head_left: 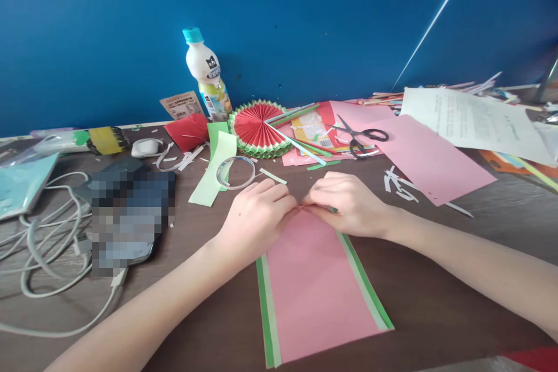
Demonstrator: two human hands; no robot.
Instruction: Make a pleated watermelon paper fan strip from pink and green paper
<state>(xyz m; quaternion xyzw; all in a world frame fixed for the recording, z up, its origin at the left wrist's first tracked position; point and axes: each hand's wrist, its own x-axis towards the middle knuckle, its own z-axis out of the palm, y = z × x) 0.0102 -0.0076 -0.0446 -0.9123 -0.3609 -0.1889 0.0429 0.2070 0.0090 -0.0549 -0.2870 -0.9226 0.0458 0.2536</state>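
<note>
A pink sheet of paper [322, 290] with light and dark green strips along both long sides lies on the brown table in front of me. My left hand [261, 215] pinches its far edge from the left, fingers curled. From the right, my right hand [342, 203] pinches the same edge, its fingertips close to the left ones. The edge looks gathered or folded between them; the fingers hide most of it. Just beyond my left hand is a roll of clear tape [236, 173], lying partly over a pale green paper strip [213, 177].
A red and green pleated paper fan [259, 128] and scissors [361, 136] lie at the back. A drink bottle [207, 72] stands by the blue wall. Phone [131, 221] and white cables [39, 267] are at left, pink paper [436, 157] and scraps [399, 186] at right.
</note>
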